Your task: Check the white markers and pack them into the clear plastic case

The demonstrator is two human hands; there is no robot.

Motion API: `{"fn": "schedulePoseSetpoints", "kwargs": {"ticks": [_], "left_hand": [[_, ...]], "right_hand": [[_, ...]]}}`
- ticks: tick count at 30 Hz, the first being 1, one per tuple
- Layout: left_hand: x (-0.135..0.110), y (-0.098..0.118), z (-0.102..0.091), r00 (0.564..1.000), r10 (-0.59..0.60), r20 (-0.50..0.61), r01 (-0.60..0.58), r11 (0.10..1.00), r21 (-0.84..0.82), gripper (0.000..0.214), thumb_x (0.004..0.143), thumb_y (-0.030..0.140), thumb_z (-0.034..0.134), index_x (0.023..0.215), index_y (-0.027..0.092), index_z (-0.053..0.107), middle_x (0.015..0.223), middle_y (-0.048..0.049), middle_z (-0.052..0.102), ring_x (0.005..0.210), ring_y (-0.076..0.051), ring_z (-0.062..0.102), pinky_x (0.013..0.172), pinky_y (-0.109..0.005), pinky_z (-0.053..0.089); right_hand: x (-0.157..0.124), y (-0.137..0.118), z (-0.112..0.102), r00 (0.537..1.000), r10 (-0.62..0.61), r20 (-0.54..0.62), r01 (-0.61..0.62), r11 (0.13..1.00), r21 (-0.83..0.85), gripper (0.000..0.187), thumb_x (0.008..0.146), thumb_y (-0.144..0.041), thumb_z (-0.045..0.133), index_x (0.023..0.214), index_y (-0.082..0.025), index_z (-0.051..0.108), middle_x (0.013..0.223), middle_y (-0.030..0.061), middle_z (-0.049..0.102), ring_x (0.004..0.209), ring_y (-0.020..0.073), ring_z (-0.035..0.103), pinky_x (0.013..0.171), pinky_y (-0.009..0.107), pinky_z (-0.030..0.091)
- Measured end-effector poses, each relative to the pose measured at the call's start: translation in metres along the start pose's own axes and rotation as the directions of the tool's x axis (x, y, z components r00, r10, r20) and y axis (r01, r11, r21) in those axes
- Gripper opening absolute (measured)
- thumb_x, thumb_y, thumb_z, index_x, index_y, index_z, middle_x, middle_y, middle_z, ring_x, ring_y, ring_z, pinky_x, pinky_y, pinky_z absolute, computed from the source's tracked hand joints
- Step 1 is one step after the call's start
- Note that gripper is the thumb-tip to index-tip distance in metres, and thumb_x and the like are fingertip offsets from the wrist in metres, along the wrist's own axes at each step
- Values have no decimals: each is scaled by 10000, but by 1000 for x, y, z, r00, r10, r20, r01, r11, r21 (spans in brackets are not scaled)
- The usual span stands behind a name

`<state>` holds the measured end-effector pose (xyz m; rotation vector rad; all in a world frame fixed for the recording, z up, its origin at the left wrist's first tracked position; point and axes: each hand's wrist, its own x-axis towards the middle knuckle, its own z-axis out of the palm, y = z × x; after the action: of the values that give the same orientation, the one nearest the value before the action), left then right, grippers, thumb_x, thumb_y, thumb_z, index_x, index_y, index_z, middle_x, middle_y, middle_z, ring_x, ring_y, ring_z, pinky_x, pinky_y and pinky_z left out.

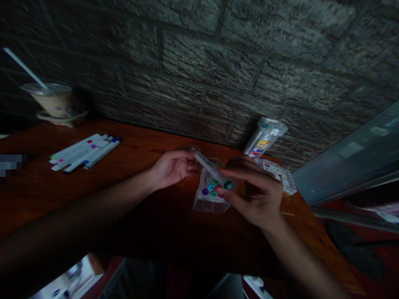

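Observation:
Both my hands hold one white marker (209,165) with a teal cap above a clear plastic marker case (208,201). My left hand (173,167) pinches the marker's far end between curled fingers. My right hand (255,192) grips the teal-capped end with thumb and fingertips. Inside the case stand several markers with purple, green and teal caps. The case rests on the dark red wooden table (93,199).
Several white markers (83,152) lie in a row at the left of the table. A plastic cup with a straw (53,99) stands at the back left. The case's lid (264,137) leans on the brick wall, a printed insert (277,173) beside it.

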<state>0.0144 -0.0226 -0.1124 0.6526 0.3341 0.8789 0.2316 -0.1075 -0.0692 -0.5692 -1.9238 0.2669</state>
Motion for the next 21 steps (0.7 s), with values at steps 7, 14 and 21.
{"fn": "schedulePoseSetpoints", "kwargs": {"ticks": [7, 14, 21], "left_hand": [[0, 0, -3, 1000, -5, 29, 5, 1000, 2, 224, 741, 137, 759, 961, 116, 722, 714, 6, 659, 548, -98, 574, 508, -224, 465], [0, -1, -4, 999, 2, 51, -2, 1000, 6, 214, 766, 135, 745, 978, 120, 718, 719, 1, 658, 559, -102, 578, 515, -223, 465], [0, 2, 0, 995, 71, 73, -75, 996, 48, 207, 764, 138, 757, 963, 142, 700, 738, 11, 647, 565, -98, 569, 504, -216, 460]], "right_hand": [[0, 0, 0, 1000, -4, 7, 4, 1000, -2, 450, 784, -119, 859, 1190, -293, 773, 945, 17, 775, 839, 212, 698, 767, 412, 546], [0, 0, -1, 1000, -18, 6, 18, 1000, -5, 440, 782, -103, 848, 1180, -278, 774, 927, 24, 772, 828, 214, 701, 760, 410, 546], [-1, -1, -1, 999, -29, -21, 27, 998, -56, 460, 778, -71, 812, 1189, -274, 765, 937, 20, 773, 828, 211, 697, 763, 413, 547]]}}
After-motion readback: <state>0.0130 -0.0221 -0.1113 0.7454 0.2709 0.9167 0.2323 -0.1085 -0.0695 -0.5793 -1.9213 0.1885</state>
